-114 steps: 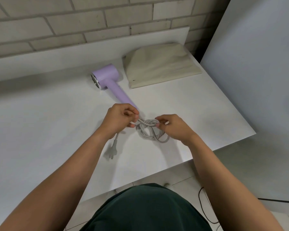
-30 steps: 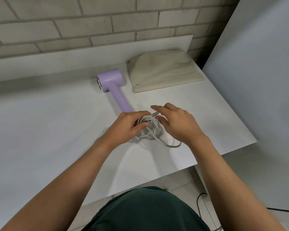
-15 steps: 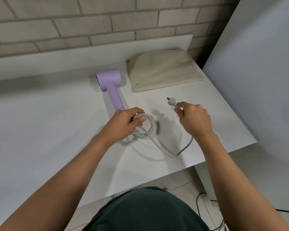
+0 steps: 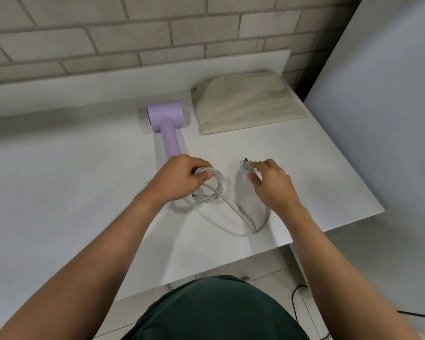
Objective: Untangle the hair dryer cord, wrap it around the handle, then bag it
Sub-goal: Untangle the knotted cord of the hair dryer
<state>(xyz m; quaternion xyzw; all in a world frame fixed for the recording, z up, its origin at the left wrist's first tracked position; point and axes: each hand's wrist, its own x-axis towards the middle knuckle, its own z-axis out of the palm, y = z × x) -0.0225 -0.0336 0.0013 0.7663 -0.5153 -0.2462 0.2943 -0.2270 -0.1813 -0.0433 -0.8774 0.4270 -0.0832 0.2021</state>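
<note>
- My left hand (image 4: 179, 180) is curled round the bunched loops of the cord (image 4: 214, 190), thumb on top, right at the bottom end of the handle (image 4: 171, 143).
- My right hand (image 4: 272, 185) pinches the plug (image 4: 247, 165) between thumb and fingertips, a little to the right of the loops, prongs pointing away from me.
- Between my hands a free run of cord leaves the loops, sags toward me in a U on the surface (image 4: 84, 192) and comes back up under my right wrist.
- The hair dryer (image 4: 166, 119) lies flat beyond my left hand, head toward the wall, handle pointing at me. The beige bag (image 4: 248, 104) lies flat just right of the head, well apart from both hands.
- The cord looks soft, light and limp. The loops cross one another, so I judge the tangle is not out yet. The plug is the stiff end, the best hold for threading back through.
- The dryer looks like smooth hard plastic and may slide if I tug the cord, so I would pin the handle low down.
- The bag looks like soft cloth and will likely need one hand to hold its mouth open.
</note>
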